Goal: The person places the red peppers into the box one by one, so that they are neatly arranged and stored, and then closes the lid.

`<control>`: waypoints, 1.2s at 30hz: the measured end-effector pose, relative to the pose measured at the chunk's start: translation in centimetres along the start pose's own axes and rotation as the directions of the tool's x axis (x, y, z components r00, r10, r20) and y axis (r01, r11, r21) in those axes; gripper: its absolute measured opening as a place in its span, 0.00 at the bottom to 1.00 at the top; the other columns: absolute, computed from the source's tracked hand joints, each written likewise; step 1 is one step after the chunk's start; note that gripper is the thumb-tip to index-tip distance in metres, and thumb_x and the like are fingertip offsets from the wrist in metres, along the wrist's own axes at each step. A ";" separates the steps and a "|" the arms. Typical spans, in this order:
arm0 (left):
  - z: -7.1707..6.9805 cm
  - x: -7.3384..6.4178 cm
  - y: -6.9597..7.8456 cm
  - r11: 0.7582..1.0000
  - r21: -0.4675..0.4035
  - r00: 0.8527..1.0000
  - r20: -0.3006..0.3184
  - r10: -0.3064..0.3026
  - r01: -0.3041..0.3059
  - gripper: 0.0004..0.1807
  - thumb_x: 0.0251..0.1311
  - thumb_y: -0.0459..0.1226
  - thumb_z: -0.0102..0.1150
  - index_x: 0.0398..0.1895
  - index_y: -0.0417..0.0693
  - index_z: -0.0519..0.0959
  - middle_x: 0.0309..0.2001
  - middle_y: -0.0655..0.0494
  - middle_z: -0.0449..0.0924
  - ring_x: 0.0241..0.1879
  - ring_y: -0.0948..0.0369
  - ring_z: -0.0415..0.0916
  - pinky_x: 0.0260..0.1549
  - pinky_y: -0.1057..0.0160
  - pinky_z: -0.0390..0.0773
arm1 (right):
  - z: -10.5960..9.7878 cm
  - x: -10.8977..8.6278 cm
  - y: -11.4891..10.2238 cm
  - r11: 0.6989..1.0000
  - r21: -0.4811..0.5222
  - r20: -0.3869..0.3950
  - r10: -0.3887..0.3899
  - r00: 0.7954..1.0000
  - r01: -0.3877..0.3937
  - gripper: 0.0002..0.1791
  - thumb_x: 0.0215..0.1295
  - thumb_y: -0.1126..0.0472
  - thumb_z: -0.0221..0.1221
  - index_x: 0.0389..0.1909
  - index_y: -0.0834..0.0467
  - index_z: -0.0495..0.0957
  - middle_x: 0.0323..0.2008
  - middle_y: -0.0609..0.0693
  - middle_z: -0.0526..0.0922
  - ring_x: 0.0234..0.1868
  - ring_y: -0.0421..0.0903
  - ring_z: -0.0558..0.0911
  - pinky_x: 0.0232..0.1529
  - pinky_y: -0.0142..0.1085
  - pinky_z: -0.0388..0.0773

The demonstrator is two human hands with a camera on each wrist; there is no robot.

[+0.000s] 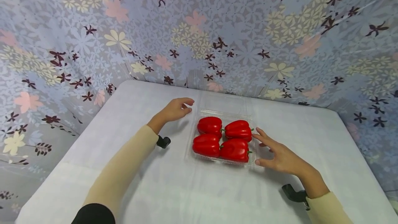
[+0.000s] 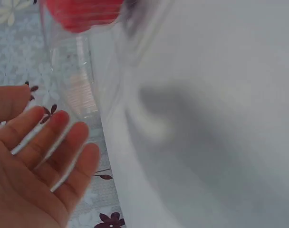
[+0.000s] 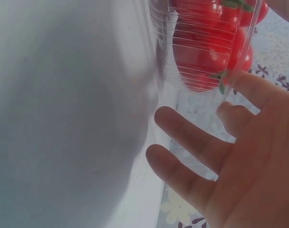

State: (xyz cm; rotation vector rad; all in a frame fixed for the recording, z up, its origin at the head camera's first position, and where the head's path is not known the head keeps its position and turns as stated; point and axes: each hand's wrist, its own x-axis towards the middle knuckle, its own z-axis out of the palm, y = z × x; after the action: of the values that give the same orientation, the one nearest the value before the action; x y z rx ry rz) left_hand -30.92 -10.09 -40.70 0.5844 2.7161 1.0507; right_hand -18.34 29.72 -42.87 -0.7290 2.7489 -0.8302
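Note:
A clear plastic clamshell box [image 1: 199, 157] lies on the white-covered table, its lid [image 1: 225, 103] folded back toward the far edge. Several red bell peppers [image 1: 234, 150] with green stems fill it in two rows. To the box's left, my left hand [image 1: 175, 109] hovers beside the lid with relaxed fingers and holds nothing. At the right side is my right hand [image 1: 278, 156], thumb and fingers spread, fingertips right at the box's rim. In the right wrist view, the index finger [image 3: 254, 88] overlaps the ribbed plastic wall [image 3: 163, 47], with the red peppers [image 3: 197, 61] showing through.
The white cloth-covered table [image 1: 149, 189] spreads out around the box. Behind it and at both sides hangs a floral-patterned cloth [image 1: 199, 37]. Each wrist carries a small black camera mount [image 1: 163, 142], and a black round shape [image 1: 94, 214] covers part of the left sleeve.

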 end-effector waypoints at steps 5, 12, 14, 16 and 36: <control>-0.3 1.7 -0.4 0.992 -0.064 0.994 0.002 -0.109 0.109 0.24 0.72 0.40 0.48 0.67 0.41 0.71 0.63 0.44 0.77 0.62 0.48 0.75 0.64 0.50 0.76 | 0.0 -0.1 -0.1 1.000 -0.001 -0.007 -0.006 1.000 0.006 0.47 0.59 0.48 0.68 0.76 0.50 0.57 0.78 0.63 0.50 0.60 0.61 0.78 0.51 0.67 0.77; -0.2 2.8 -0.3 0.941 -0.219 0.966 0.029 -0.256 0.256 0.24 0.73 0.41 0.47 0.68 0.41 0.70 0.61 0.43 0.77 0.56 0.49 0.78 0.57 0.52 0.81 | 0.5 -0.1 -0.2 1.000 0.010 -0.006 0.018 1.000 -0.018 0.48 0.58 0.48 0.69 0.77 0.47 0.56 0.79 0.61 0.50 0.61 0.60 0.77 0.52 0.67 0.77; -0.1 3.1 -0.4 0.941 -0.222 0.966 0.013 -0.258 0.254 0.24 0.73 0.42 0.48 0.67 0.41 0.71 0.61 0.43 0.77 0.55 0.50 0.79 0.56 0.53 0.81 | 0.7 -0.2 -0.3 1.000 0.007 -0.008 0.020 1.000 -0.020 0.48 0.58 0.48 0.69 0.77 0.47 0.56 0.79 0.61 0.49 0.61 0.60 0.78 0.52 0.67 0.77; 0.1 3.4 -0.4 0.944 -0.218 0.968 -0.001 -0.252 0.246 0.24 0.73 0.43 0.48 0.67 0.42 0.71 0.61 0.44 0.78 0.53 0.50 0.79 0.54 0.55 0.82 | 0.7 -0.2 -0.3 1.000 0.008 -0.010 0.021 1.000 -0.021 0.48 0.58 0.48 0.69 0.77 0.47 0.56 0.79 0.61 0.49 0.61 0.61 0.78 0.51 0.67 0.77; 1.6 4.5 0.6 0.894 -0.365 0.962 0.023 -0.271 0.260 0.24 0.67 0.35 0.57 0.66 0.38 0.72 0.60 0.42 0.79 0.56 0.48 0.80 0.58 0.52 0.80 | 0.7 -0.6 -0.5 1.000 0.018 -0.025 -0.013 1.000 0.014 0.47 0.59 0.49 0.68 0.77 0.49 0.56 0.78 0.63 0.50 0.60 0.61 0.78 0.52 0.64 0.78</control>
State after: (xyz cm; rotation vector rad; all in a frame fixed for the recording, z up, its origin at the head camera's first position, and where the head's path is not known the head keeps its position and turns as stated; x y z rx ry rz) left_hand -34.35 -6.80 -41.57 0.1305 2.4328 1.4413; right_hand -17.40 29.38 -43.13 -0.7396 2.7576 -0.8722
